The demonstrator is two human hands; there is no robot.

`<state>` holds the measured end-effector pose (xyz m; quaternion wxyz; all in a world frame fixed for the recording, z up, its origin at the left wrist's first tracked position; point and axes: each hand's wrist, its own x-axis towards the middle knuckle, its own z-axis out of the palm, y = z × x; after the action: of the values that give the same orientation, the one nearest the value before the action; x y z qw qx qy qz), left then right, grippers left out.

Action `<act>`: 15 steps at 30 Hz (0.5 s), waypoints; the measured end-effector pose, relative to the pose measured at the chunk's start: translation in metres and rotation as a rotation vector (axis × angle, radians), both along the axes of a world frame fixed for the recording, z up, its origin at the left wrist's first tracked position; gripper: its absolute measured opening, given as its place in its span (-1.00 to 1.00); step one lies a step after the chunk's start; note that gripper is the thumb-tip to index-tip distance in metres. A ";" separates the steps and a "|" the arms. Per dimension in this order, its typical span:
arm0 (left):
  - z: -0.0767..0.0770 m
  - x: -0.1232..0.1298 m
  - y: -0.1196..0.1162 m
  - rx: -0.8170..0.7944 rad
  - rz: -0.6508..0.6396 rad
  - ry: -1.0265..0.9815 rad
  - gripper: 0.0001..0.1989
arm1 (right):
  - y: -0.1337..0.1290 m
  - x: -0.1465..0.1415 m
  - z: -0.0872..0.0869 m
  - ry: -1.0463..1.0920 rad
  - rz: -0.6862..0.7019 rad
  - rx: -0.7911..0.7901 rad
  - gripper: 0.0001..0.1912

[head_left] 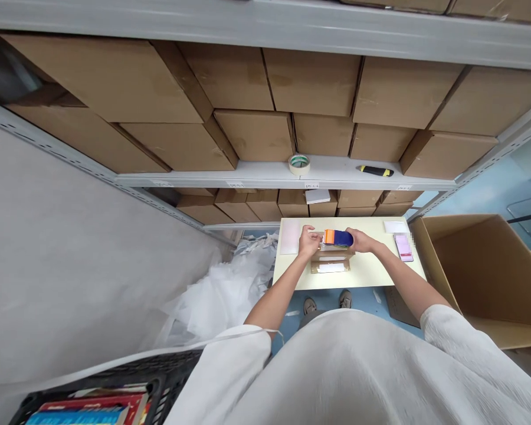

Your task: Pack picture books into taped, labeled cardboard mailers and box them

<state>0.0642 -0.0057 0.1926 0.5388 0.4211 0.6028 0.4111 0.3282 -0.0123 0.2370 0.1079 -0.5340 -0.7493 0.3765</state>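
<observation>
A dark blue and orange packet point(338, 238) is held over the pale yellow table point(367, 274); its exact kind is too small to make out. My right hand point(361, 241) is closed round its blue right end. At the orange end, my left hand point(308, 242) has its fingers bent together by a small whitish bit I cannot identify. Directly below and in front lies a small brown cardboard box point(331, 260), with a white label point(331, 268) on its near part. The packet and my hands partly cover the box.
A phone point(403, 247) and white paper point(395, 226) lie at the table's right. A large open carton point(482, 265) stands beyond. Shelves hold boxes, a tape roll point(299, 164) and a utility knife point(376, 170). White wrapping point(221, 289) heaps at left, near a black crate point(159, 383).
</observation>
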 end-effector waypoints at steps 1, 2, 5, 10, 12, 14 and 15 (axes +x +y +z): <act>-0.001 -0.002 0.000 -0.001 0.009 -0.018 -0.52 | 0.001 -0.002 0.002 -0.013 0.016 0.004 -0.57; -0.003 -0.003 0.001 -0.002 0.016 -0.033 -0.52 | 0.002 -0.004 0.005 -0.031 0.028 0.008 -0.58; -0.006 -0.011 0.007 0.003 0.035 -0.057 -0.51 | 0.008 -0.009 0.011 -0.110 0.056 0.029 -0.59; -0.018 -0.049 0.017 -0.038 0.160 -0.059 -0.48 | 0.017 0.001 0.016 -0.235 0.069 0.062 -0.58; -0.026 -0.065 0.016 -0.079 0.177 -0.060 -0.48 | 0.019 0.007 0.018 -0.258 0.064 0.052 -0.56; -0.034 -0.074 0.013 -0.085 0.175 -0.062 -0.49 | 0.021 0.010 0.020 -0.276 0.068 0.041 -0.56; -0.039 -0.076 0.012 -0.073 0.171 -0.058 -0.50 | 0.022 0.010 0.021 -0.283 0.072 0.039 -0.56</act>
<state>-0.0118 0.0058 0.1541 0.5338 0.3360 0.6355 0.4453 0.3380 0.0100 0.2585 -0.0020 -0.5522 -0.7829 0.2866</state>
